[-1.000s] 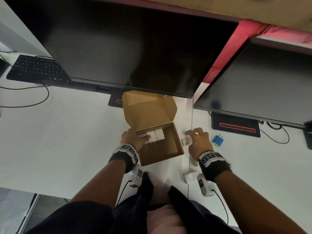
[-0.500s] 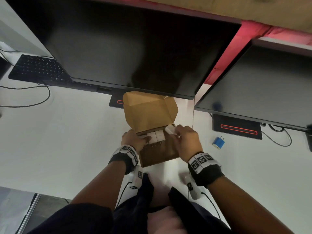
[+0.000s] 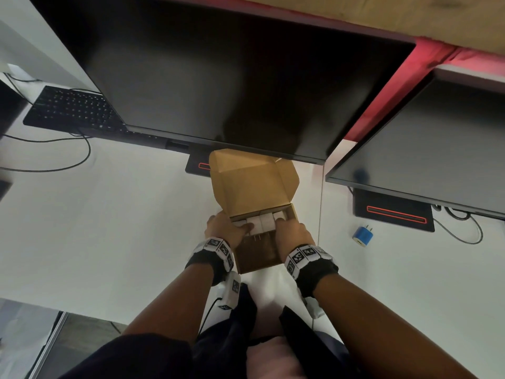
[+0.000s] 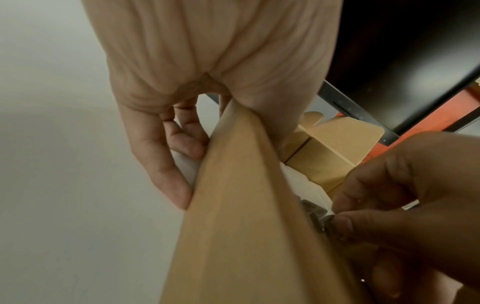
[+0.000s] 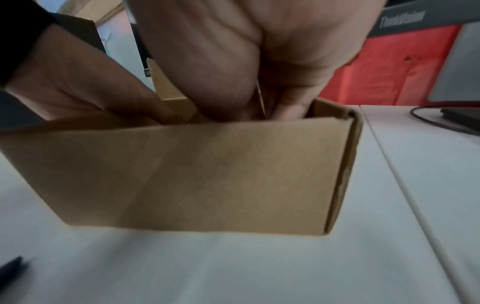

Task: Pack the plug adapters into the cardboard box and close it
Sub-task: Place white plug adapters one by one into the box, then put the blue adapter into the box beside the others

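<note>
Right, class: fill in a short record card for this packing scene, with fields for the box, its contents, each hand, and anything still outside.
box: cardboard box on the white desk, lid open and upright
contents: white plug adapters in a row along the far wall
left hand: holds the box's left wall, thumb on the adapters
right hand: inside the box, fingertips on the rightmost adapter; grip unclear
still outside: blue plug adapter on the desk, right of the box
</note>
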`<move>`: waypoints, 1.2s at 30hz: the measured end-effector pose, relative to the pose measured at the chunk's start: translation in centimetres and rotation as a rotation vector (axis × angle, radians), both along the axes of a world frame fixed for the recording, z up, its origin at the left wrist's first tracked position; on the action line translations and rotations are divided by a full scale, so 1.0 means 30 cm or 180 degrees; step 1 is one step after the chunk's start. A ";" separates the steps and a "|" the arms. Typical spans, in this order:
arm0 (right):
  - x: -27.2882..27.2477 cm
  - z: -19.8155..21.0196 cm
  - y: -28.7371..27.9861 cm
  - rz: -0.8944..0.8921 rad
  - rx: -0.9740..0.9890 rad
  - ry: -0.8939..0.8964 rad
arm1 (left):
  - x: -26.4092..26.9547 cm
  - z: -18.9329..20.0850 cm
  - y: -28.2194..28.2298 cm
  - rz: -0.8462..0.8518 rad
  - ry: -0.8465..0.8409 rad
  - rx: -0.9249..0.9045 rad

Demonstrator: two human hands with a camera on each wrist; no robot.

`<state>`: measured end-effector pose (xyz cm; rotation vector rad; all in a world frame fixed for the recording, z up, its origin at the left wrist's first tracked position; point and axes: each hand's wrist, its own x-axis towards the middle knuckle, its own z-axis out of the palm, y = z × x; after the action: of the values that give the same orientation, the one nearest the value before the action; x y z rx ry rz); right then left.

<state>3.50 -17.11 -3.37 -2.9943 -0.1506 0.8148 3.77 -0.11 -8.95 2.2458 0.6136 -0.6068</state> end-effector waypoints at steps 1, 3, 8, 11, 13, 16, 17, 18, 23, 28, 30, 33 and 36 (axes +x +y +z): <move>-0.004 -0.003 -0.003 -0.0021 0.0027 0.0024 | -0.001 0.002 -0.001 -0.0023 -0.0006 0.0003; -0.010 0.001 -0.016 -0.0085 0.0179 -0.0048 | -0.005 0.011 -0.003 -0.0026 -0.0020 -0.0026; 0.003 0.033 -0.148 -0.0527 0.0938 -0.0789 | -0.011 0.040 0.001 0.0029 -0.0017 -0.0158; 0.022 0.039 -0.292 -0.1071 0.0648 -0.0848 | -0.012 0.063 0.000 0.0054 0.0046 -0.0253; 0.029 0.018 -0.392 -0.1269 0.0138 -0.0467 | -0.010 0.070 0.006 0.0100 0.0200 -0.0347; 0.013 -0.017 -0.514 -0.1389 -0.0287 0.0060 | -0.006 0.043 0.024 0.0096 0.0388 -0.0465; 0.004 -0.031 -0.544 -0.1410 -0.0316 0.0136 | -0.006 0.036 0.030 0.0080 0.0404 -0.0487; -0.006 -0.044 -0.566 -0.1452 -0.0259 0.0194 | -0.008 0.046 0.031 0.0060 0.0410 -0.0495; -0.050 -0.081 -0.587 -0.1551 0.0025 -0.0053 | -0.017 0.104 0.025 0.0027 0.0360 -0.0549; -0.056 -0.041 -0.513 -0.1810 0.0709 -0.0432 | -0.020 0.107 0.023 0.0065 0.0352 -0.0509; -0.047 0.005 -0.465 -0.1601 0.0990 -0.0751 | -0.022 0.097 0.025 0.0071 0.0346 -0.0488; -0.027 0.074 -0.364 -0.1067 0.1427 -0.1142 | -0.026 0.107 0.020 0.0073 0.0300 -0.0503; -0.021 0.106 -0.251 -0.0339 0.1628 -0.0899 | -0.028 0.112 0.016 0.0063 0.0250 -0.0536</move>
<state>2.87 -24.63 -0.18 -2.5812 -0.1738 0.2793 2.92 0.38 -5.60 2.0648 0.6000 -0.7127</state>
